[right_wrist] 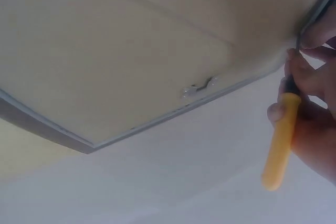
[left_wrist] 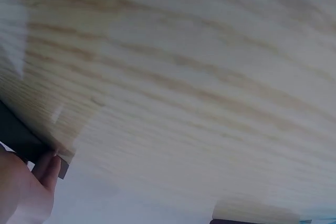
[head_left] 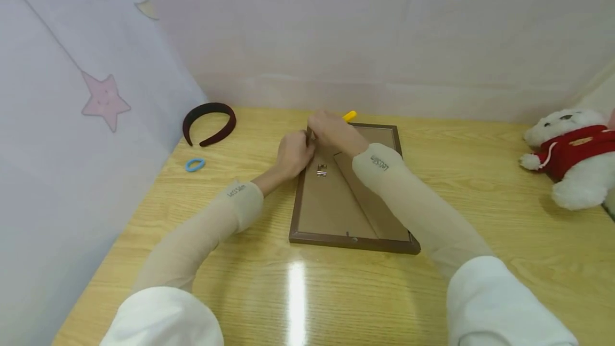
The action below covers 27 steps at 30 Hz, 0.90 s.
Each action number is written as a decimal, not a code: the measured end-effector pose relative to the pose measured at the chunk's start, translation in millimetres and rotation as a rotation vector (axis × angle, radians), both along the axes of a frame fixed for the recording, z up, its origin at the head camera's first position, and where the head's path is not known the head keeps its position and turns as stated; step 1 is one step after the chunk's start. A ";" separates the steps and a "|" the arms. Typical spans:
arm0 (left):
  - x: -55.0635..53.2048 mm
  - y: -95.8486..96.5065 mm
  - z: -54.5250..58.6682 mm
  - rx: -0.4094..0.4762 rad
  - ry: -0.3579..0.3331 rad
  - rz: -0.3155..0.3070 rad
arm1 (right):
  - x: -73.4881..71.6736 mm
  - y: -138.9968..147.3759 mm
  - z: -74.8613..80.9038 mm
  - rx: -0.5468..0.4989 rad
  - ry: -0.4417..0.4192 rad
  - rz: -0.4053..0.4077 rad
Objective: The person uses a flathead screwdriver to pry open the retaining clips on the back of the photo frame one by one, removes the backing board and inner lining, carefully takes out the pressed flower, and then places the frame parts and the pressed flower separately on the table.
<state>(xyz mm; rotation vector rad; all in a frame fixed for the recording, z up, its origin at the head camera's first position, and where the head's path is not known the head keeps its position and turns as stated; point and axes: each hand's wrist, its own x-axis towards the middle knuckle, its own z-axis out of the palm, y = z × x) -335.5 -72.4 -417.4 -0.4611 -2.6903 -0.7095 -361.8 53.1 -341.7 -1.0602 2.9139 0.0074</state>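
Note:
A brown picture frame point(head_left: 355, 243) lies back side up on the table, its board backing point(head_left: 326, 207) showing. My left hand point(head_left: 293, 155) grips the frame's far left corner; in the left wrist view its fingers point(left_wrist: 50, 169) pinch the dark edge there. At that same corner, my right hand point(head_left: 333, 130) holds a screwdriver point(right_wrist: 282, 145) with a yellow handle and black collar. Its thin shaft points at the frame's edge, close to the left fingers, and the tip is hidden. A small metal hanger point(head_left: 322, 170) sits on the backing near the left side.
Left of the frame lie a dark red headband point(head_left: 230, 122) and a blue hair tie point(head_left: 195, 165). A white plush bear point(head_left: 578, 191) in a red sweater sits at the right. Pale curtains point(head_left: 336, 41) hang behind and left of the wooden table point(head_left: 250, 292).

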 end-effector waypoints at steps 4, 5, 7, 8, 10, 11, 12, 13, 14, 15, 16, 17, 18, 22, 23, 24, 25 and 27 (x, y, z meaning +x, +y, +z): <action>-1.5 -1.3 4.2 -0.024 0.022 -0.045 | -1.1 -6.0 5.3 0.083 0.023 -0.019; -1.4 -1.4 4.8 -0.031 0.028 -0.042 | -1.3 -8.0 6.2 0.107 0.043 -0.015; -1.7 -1.6 4.9 -0.045 0.039 -0.036 | -1.8 -12.2 7.1 0.150 0.077 -0.009; -1.9 -1.6 4.8 -0.053 0.041 -0.032 | -1.9 -14.3 7.4 0.171 0.091 -0.011; -2.4 -1.5 4.4 -0.061 0.043 -0.032 | -1.7 -18.3 7.7 0.200 0.107 -0.024; -2.2 -1.3 4.3 -0.060 0.038 -0.041 | -1.5 -20.5 8.1 0.216 0.108 -0.036; -2.4 -1.0 3.9 -0.059 0.037 -0.047 | -1.1 -22.5 8.6 0.228 0.105 -0.050; -2.3 -0.8 3.7 -0.054 0.037 -0.049 | -0.8 -24.3 9.1 0.240 0.102 -0.061; -2.0 -0.4 3.6 -0.045 0.038 -0.052 | -0.6 -26.0 9.8 0.254 0.100 -0.070; -1.6 0.1 3.3 -0.033 0.035 -0.052 | -0.6 -27.5 10.3 0.267 0.098 -0.074; -1.1 0.6 3.1 -0.017 0.036 -0.052 | -0.4 -28.8 11.2 0.284 0.096 -0.073; -0.4 1.4 3.2 -0.007 0.042 -0.047 | -0.6 -29.9 11.7 0.298 0.094 -0.069; -0.2 2.2 3.1 0.006 0.046 -0.037 | -1.1 -30.7 12.0 0.308 0.097 -0.063; 0.2 5.4 1.9 0.037 0.058 -0.003 | 1.4 -33.0 15.0 0.347 0.148 -0.027; -0.1 6.1 2.1 0.040 0.055 0.001 | 2.6 -33.9 16.8 0.365 0.176 -0.020; -0.5 6.7 1.9 0.046 0.054 0.007 | 4.2 -34.9 19.5 0.392 0.207 -0.018; -1.2 7.3 1.9 0.050 0.059 0.012 | 6.2 -36.0 23.0 0.428 0.240 -0.015; -1.7 8.8 2.7 0.060 0.066 0.014 | 8.9 -38.0 30.3 0.521 0.296 -0.023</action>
